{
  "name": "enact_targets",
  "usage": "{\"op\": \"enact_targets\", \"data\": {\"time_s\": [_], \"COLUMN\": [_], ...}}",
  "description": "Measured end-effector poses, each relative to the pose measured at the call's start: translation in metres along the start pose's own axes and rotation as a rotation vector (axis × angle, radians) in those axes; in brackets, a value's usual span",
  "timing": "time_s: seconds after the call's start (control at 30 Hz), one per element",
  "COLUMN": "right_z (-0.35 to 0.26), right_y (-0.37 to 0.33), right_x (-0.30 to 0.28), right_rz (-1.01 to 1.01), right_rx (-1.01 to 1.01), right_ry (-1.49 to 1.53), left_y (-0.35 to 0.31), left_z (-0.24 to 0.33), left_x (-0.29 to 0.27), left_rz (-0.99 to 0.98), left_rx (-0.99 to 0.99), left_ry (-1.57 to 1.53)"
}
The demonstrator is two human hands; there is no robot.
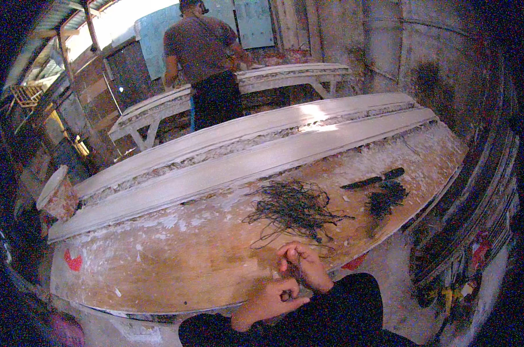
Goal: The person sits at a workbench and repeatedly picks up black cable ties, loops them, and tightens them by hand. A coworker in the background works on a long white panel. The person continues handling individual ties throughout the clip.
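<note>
Just over the near edge of the wooden table, my left hand (268, 301) is closed, thumb and fingers curled into a ring. A little above and to its right is my right hand (304, 265), its fingers bent inward in a pinch. Whatever either hand holds, if anything, is too small to make out. A loose tangle of thin dark cord (294, 208) lies on the table beyond my right hand. Farther right rests a black-handled knife (373, 178), its blade toward the left. Beside it sits a small heap of short dark strands (385, 198).
The wooden table (175, 266) is spotted with white residue. Long pale mouldings (244, 151) run across its far side. A stained bucket (58, 194) stands at the left end. Past the table, a person (201, 58) works at a second bench (296, 75). Planks (470, 202) line the right.
</note>
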State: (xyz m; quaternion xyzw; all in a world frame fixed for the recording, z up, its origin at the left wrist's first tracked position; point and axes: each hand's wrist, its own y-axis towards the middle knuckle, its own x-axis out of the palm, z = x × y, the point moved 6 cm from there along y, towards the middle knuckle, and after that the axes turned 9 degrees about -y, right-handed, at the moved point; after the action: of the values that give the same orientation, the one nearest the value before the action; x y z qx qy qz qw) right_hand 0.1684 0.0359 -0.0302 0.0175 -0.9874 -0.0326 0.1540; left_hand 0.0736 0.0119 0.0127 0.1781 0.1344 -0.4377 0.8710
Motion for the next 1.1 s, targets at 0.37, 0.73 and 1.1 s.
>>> {"op": "enact_targets", "data": {"time_s": [0.37, 0.73, 1.1], "right_z": [-0.010, -0.025, -0.013], "right_y": [-0.001, -0.005, -0.005], "right_x": [0.015, 0.024, 0.024], "right_rz": [-0.202, -0.323, -0.463], "right_rx": [-0.121, -0.164, -0.114], "right_ry": [-0.371, -0.361, -0.279], "left_y": [-0.041, -0.035, -0.030], "left_z": [-0.032, -0.060, -0.059], "left_x": [-0.104, -0.106, -0.096], "left_rz": [0.910, 0.955, 0.829], "left_rx": [-0.198, -0.125, -0.224], "left_ry": [-0.038, -0.294, -0.111]}}
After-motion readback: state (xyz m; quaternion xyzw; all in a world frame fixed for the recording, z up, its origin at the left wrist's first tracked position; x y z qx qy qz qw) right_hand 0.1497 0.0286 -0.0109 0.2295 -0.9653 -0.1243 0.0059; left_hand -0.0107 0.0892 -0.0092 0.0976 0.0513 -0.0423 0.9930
